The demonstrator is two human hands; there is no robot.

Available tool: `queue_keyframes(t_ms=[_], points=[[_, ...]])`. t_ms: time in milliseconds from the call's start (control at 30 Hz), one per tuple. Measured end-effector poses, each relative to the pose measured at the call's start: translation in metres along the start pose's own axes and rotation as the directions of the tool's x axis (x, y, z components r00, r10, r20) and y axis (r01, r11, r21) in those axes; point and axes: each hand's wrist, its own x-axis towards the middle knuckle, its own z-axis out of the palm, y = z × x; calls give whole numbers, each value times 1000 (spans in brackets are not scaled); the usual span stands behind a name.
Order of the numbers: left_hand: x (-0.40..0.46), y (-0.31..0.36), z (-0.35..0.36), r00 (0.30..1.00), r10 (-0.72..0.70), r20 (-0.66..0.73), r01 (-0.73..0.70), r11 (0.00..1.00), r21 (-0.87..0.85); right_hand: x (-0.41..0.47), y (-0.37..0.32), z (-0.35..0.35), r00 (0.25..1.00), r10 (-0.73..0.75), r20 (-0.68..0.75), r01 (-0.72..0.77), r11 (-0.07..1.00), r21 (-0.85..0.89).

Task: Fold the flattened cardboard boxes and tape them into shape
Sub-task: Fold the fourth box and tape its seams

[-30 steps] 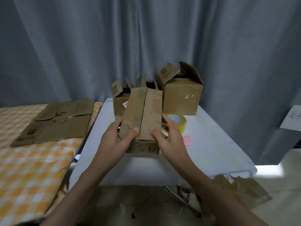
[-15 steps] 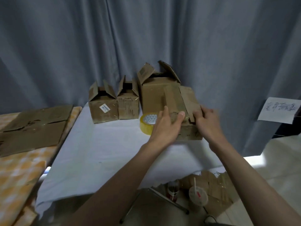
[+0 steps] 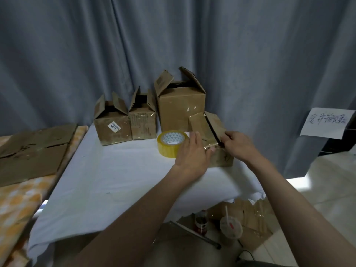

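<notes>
My left hand [image 3: 189,156] covers the near left corner of the box [image 3: 212,135] and part of the tape roll [image 3: 170,142]. My right hand [image 3: 238,146] hides the box's right edge. The writing on the paper sign [image 3: 327,123] is too blurred to read. The flattened cardboard [image 3: 32,149] runs off the left edge.

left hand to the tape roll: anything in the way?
Nothing visible. The left hand rests on the near-left part of the box being folded, and the tape roll sits directly to its left on the white table, with only bare cloth between them. The right hand holds the box's right flap, away from that path.
</notes>
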Motion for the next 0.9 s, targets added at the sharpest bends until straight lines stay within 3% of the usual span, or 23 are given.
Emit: queue_keyframes(t_ms=[133,333,467,567,733,900], points=[[17,5,1,1000,-22,9,21,995,97,8,3,10,999,-33,-13,33,999,-25],[6,-21,-18,1000,7,-11,-7,998,60,8,-12,7,987,-76,-142,76,997,-3],[-27,-68,-52,994,27,-109,-18,997,77,-3,-47,5,912,-222,-346,245,969,22],[-64,-124,-84,986,-59,-157,75,992,97,-13,-78,20,861,-320,-395,352,936,9],[-137,-223,-116,935,-312,-168,329,940,86,-42,-135,86,839,-449,-308,475,880,11],[-192,-299,-132,833,-533,-151,537,843,-12,-78,-190,185,859,-510,29,500,851,163]])
